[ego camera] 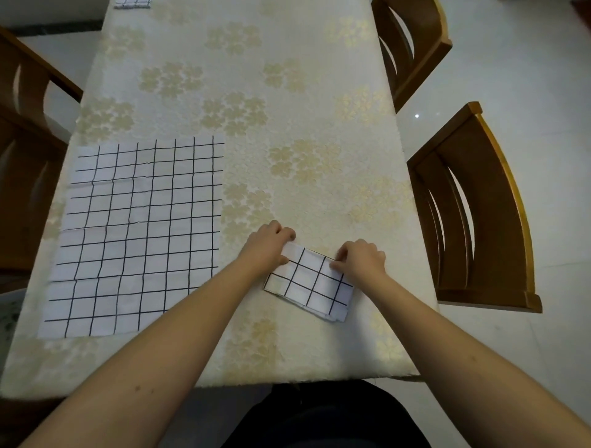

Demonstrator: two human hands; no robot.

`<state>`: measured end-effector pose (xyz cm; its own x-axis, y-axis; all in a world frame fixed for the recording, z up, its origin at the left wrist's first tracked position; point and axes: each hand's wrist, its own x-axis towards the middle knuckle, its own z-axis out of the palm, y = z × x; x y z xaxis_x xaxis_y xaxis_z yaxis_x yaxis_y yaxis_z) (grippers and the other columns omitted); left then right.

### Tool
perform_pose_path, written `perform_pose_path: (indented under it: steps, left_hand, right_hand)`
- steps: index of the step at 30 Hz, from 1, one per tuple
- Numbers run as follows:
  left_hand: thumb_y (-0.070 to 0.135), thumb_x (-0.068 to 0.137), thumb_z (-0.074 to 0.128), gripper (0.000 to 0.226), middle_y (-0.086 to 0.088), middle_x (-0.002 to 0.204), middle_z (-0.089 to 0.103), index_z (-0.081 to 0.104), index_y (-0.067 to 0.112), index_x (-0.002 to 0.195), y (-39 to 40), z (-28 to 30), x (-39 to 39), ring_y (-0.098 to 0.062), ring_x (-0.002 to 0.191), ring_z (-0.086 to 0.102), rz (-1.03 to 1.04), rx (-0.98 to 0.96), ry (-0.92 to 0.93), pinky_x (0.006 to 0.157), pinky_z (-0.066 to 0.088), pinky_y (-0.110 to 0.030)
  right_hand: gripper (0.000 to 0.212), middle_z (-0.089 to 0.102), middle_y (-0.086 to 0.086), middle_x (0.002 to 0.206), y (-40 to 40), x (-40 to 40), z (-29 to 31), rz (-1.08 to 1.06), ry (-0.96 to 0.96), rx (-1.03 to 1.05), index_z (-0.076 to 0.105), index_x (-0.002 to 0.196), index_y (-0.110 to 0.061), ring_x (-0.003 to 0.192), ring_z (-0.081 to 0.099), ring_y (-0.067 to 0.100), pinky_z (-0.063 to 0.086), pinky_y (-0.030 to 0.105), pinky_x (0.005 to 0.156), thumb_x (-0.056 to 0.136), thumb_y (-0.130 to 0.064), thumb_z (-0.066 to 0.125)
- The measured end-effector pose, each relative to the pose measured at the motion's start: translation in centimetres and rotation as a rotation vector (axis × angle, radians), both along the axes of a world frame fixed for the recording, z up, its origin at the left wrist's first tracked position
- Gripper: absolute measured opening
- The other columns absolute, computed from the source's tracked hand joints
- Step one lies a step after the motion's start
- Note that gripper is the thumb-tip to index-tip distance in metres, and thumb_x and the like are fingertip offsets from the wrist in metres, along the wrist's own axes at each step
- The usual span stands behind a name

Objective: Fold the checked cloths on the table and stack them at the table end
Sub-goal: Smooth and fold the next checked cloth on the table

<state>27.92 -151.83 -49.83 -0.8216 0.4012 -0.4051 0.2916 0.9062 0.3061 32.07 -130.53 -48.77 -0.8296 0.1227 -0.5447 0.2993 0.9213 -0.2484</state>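
A small folded white cloth with black checks (308,283) lies near the table's front right, turned at a slant. My left hand (267,247) pinches its far left corner. My right hand (361,259) pinches its far right edge. A second checked cloth (137,236) lies spread out flat on the left half of the table. At the far end of the table, a folded checked cloth (132,3) shows partly at the top edge of the view.
The table wears a cream tablecloth with gold flowers (287,112). Two wooden chairs (473,208) (409,41) stand along the right side and another chair (25,144) on the left. My lap in dark clothing (326,415) is at the near edge.
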Motion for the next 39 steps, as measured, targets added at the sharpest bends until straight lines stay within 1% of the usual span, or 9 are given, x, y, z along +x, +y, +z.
perform_pose_path:
  steps: [4,8,11,15,19,24,28,33,39]
  left_hand:
    - [0.030,0.080,0.077,0.051,-0.004,0.125,0.044,0.051,0.021,0.123,-0.1,0.4,-1.6,-0.023,0.110,0.044,-0.134,-0.116,0.029,0.087,0.039,-0.032]
    - [0.031,0.076,0.080,0.043,0.000,0.115,0.044,0.052,0.021,0.107,0.0,0.6,-2.3,-0.020,0.104,0.043,-0.169,-0.131,0.008,0.078,0.034,-0.028]
    - [0.022,0.080,0.073,0.028,0.002,0.102,0.051,0.048,0.022,0.092,0.0,0.9,-2.3,-0.019,0.092,0.048,-0.161,-0.097,-0.030,0.072,0.035,-0.028]
    - [0.010,0.084,0.065,0.023,0.003,0.085,0.057,0.047,0.023,0.084,-0.9,1.3,-1.0,-0.021,0.078,0.054,0.004,0.088,-0.158,0.066,0.042,-0.031]
    - [0.019,0.087,0.070,0.012,0.003,0.089,0.063,0.062,0.025,0.092,-2.5,1.5,0.6,-0.016,0.080,0.059,0.268,0.295,-0.258,0.070,0.047,-0.025]
    - [0.028,0.093,0.064,0.011,0.005,0.079,0.061,0.058,0.026,0.084,-3.7,1.6,2.2,-0.009,0.071,0.054,0.522,0.488,-0.333,0.066,0.042,-0.023]
    - [0.031,0.099,0.055,0.005,-0.002,0.069,0.062,0.056,0.027,0.097,-4.1,1.3,3.5,-0.016,0.066,0.055,0.723,0.672,-0.450,0.068,0.043,-0.032]
    - [0.022,0.100,0.054,0.013,-0.012,0.100,0.072,0.058,0.018,0.112,-3.3,1.4,4.8,-0.022,0.082,0.069,0.999,0.894,-0.613,0.070,0.057,-0.039]
    - [0.021,0.101,0.052,0.018,-0.013,0.110,0.071,0.061,0.012,0.113,-3.3,2.1,5.8,-0.024,0.089,0.069,1.096,0.925,-0.602,0.087,0.054,-0.052]
  right_hand:
    - [0.013,0.064,-0.001,0.096,0.4,0.0,0.3,0.038,-0.035,-0.123,0.060,0.093,-0.023,0.095,0.059,0.023,0.042,0.036,0.085,0.091,-0.035,0.065]
    - [0.016,0.059,-0.005,0.084,1.2,-0.5,0.5,0.028,-0.020,-0.289,0.057,0.094,-0.021,0.078,0.057,0.017,0.046,0.030,0.070,0.088,-0.027,0.070]
    - [0.023,0.058,-0.007,0.086,1.5,-1.4,0.8,0.113,-0.051,-0.360,0.060,0.105,-0.023,0.079,0.057,0.015,0.047,0.030,0.071,0.086,-0.027,0.072]
    - [0.019,0.064,-0.007,0.092,0.6,-2.2,0.8,0.329,-0.056,-0.369,0.070,0.105,-0.022,0.086,0.060,0.013,0.050,0.030,0.077,0.087,-0.029,0.070]
    - [0.014,0.068,-0.001,0.089,-0.1,-2.9,0.5,0.366,-0.067,-0.315,0.069,0.092,-0.018,0.081,0.062,0.016,0.051,0.030,0.072,0.088,-0.031,0.070]
    - [0.020,0.060,-0.008,0.077,1.7,-3.3,0.5,0.384,-0.105,-0.252,0.060,0.081,-0.023,0.072,0.056,0.013,0.044,0.026,0.063,0.085,-0.039,0.072]
    - [0.020,0.055,-0.008,0.069,3.2,-2.5,0.9,0.167,-0.097,-0.478,0.060,0.082,-0.020,0.062,0.048,0.008,0.038,0.022,0.059,0.088,-0.036,0.069]
    - [0.012,0.066,0.007,0.092,2.0,0.0,1.2,-0.507,-0.212,-1.051,0.063,0.097,-0.014,0.082,0.064,0.020,0.054,0.035,0.074,0.095,-0.025,0.060]
    - [0.017,0.072,0.010,0.109,0.3,3.0,0.8,-0.650,-0.279,-1.078,0.066,0.107,-0.014,0.100,0.069,0.027,0.054,0.049,0.093,0.097,-0.024,0.058]
